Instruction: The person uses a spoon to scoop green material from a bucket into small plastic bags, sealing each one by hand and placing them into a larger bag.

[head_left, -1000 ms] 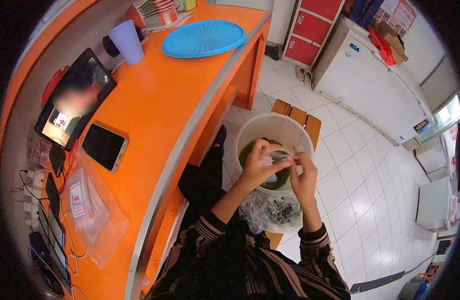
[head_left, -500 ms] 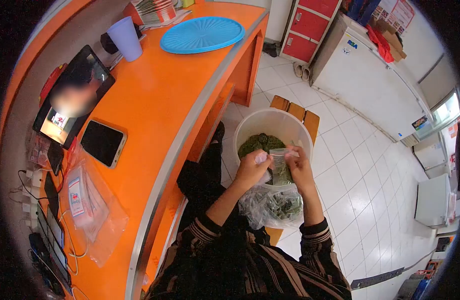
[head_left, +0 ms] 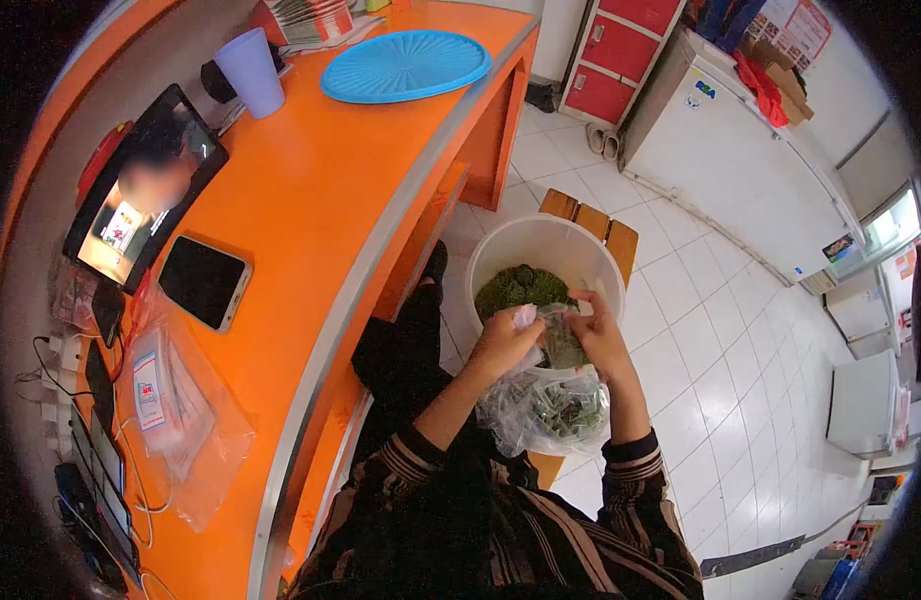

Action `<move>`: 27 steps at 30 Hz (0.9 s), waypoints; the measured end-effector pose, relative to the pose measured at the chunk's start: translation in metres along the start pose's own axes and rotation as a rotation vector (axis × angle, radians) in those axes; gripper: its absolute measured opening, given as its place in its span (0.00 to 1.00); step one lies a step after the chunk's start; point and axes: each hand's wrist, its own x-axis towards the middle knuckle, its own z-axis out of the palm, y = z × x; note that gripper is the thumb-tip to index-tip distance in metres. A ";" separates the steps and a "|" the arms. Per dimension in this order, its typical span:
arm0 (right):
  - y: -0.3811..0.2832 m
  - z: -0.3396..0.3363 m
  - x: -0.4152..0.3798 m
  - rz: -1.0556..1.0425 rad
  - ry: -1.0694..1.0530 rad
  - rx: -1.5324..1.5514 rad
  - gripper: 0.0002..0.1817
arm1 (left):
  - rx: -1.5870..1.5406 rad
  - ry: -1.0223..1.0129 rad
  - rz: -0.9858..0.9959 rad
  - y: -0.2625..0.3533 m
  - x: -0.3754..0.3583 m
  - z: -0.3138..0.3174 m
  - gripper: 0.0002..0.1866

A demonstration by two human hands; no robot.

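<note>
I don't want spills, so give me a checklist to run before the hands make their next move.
Right hand on the small clear bag: ok, fingers at its edge.
Left hand grips whitish plastic: ok.
Small bag's mouth open: cannot tell, too blurred.
Bucket uncovered, chopped greens visible inside: ok.
Bucket fully supported by the bench: cannot tell, base hidden.

Counter point(head_left: 310, 180): orange, grey edge. Far end: lid point(head_left: 407, 66) blue, cup point(head_left: 250, 75) pale lavender. Phone point(head_left: 204, 282): black screen, silvery rim. Sleeves point(head_left: 635, 480): black, tan stripes. Tub point(head_left: 490, 250) whitish, contents point(head_left: 515, 288) green. Far lockers point(head_left: 602, 62) red, pale frames. Right: freezer point(head_left: 720, 150) white; floor tiles point(head_left: 720, 360) white, dark joints.
</note>
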 end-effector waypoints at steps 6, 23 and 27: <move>-0.005 0.001 -0.002 -0.001 -0.017 0.127 0.18 | 0.067 0.011 -0.029 -0.002 0.002 0.002 0.14; -0.017 -0.002 -0.008 -0.067 -0.045 -0.015 0.18 | 0.148 0.093 0.124 0.018 -0.005 0.000 0.10; -0.020 0.003 -0.008 -0.227 0.138 -0.046 0.16 | 0.155 0.212 0.421 0.035 -0.007 -0.004 0.08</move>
